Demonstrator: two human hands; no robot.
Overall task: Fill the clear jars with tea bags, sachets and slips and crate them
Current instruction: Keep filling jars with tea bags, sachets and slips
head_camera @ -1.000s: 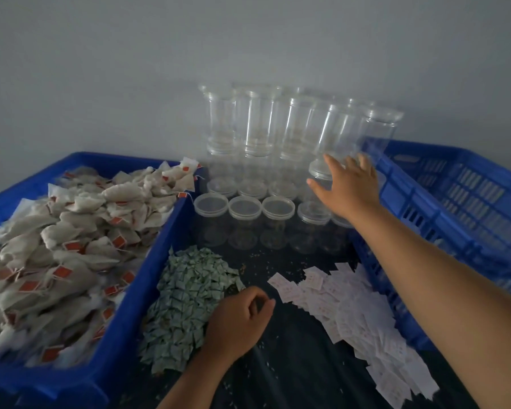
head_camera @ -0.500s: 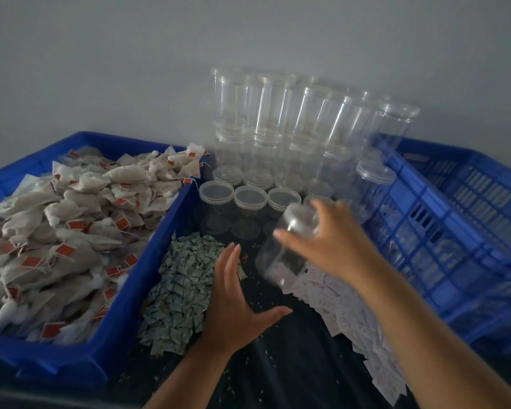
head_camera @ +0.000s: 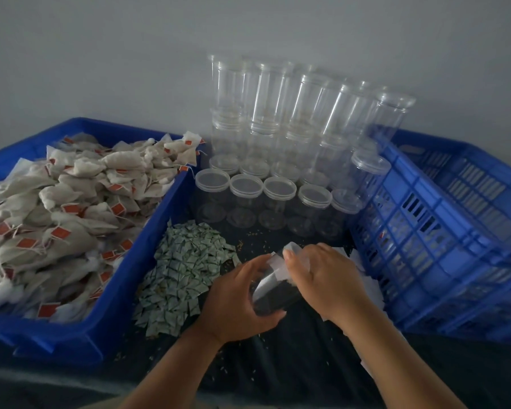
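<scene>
Clear jar [head_camera: 273,296], tilted | left hand [head_camera: 233,302] grips base | right hand [head_camera: 328,281] grips top

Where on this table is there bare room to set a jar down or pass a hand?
Bare cloth near the front edge, between the forearms, and a crumb-strewn strip between sachets and front jars. Crowded: the held jar, slips under the right hand, stacked jars behind, heaped tea bags.

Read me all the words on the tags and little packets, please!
No text can be read here.
Red tags on the tea bags: blurred, nothing legible.
Green sachets: print too small to read.
White slips: too blurred to read.
</scene>
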